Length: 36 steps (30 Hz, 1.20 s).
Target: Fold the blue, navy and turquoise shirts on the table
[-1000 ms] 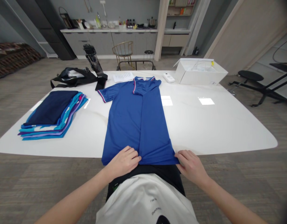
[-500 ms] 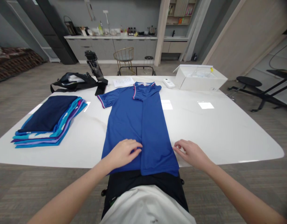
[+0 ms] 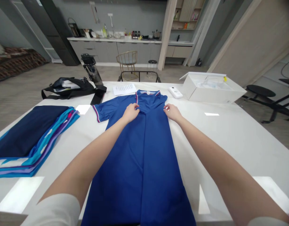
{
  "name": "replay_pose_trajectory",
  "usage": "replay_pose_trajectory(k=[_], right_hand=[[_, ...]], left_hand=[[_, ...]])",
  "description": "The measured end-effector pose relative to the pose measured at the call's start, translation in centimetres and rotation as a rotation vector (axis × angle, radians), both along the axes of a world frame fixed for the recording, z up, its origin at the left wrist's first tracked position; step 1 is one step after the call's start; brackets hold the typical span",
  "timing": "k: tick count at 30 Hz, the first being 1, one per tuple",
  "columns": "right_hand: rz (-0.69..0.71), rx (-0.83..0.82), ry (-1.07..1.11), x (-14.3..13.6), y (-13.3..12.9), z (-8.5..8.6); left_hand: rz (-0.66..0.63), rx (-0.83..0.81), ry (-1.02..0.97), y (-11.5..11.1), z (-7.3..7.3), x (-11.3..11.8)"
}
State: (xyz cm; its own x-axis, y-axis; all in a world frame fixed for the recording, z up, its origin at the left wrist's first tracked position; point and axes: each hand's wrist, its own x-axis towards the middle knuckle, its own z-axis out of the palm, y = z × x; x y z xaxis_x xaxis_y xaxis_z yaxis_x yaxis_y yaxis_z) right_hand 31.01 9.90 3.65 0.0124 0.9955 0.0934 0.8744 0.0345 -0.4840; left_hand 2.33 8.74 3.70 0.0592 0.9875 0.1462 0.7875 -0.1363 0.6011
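A blue short-sleeved shirt [image 3: 125,150] lies flat on the white table, its collar with red-and-white trim pointing away from me. Its right side is folded over the middle in a long strip. My left hand [image 3: 131,113] has its fingers closed on the turned-in sleeve, just below the collar. At the shirt's right shoulder edge, my right hand [image 3: 172,112] pinches the fabric. The shirt's other sleeve is spread out to the left. Part of the folded sleeve is hidden under my left hand.
A stack of folded clothes [image 3: 29,131] lies on the table [image 3: 219,144] at left. Farther back are a black bag [image 3: 69,88], a dark bottle [image 3: 92,70], a phone [image 3: 97,98], a paper sheet [image 3: 124,89], a small white device [image 3: 175,92] and an open white box [image 3: 212,91].
Both hands have moved away from me, from the shirt's lower part up to its shoulder area. The view has come closer over the table.
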Motion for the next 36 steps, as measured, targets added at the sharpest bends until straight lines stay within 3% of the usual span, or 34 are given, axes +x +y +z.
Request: replay_pose_trajectory(k=[7,10,13,20,26,29,32,36], right_hand=[[-0.194,0.081,-0.009,2.0,10.8,-2.7],[-0.192,0.06,-0.018,2.6,13.6,-3.6],[-0.152,0.042,-0.044,3.2,15.1,-4.2],[-0.084,0.291,-0.043,2.8,15.6,-3.7],[-0.174,0.157,-0.121,0.2,14.2,-3.5],[-0.186,0.25,-0.169,-2.2,13.1,-3.0],[0.022,0.317,-0.188,-6.2,12.4,-2.2],[0.391,0.22,-0.117,-13.7,12.5,-1.6]], left_hand=[[0.253,-0.072,-0.029,10.8,-0.8,1.6],[0.32,-0.153,-0.087,13.7,-1.4,2.1],[0.321,-0.199,-0.111,15.2,-2.1,2.2],[0.31,0.061,-0.143,15.2,-2.2,0.4],[0.281,-0.055,0.025,13.9,-3.2,-2.5],[0.264,0.022,0.233,12.6,-3.2,-5.0],[0.255,0.072,0.425,11.2,-2.9,-8.0],[0.273,0.08,0.558,9.9,-2.6,-12.1]])
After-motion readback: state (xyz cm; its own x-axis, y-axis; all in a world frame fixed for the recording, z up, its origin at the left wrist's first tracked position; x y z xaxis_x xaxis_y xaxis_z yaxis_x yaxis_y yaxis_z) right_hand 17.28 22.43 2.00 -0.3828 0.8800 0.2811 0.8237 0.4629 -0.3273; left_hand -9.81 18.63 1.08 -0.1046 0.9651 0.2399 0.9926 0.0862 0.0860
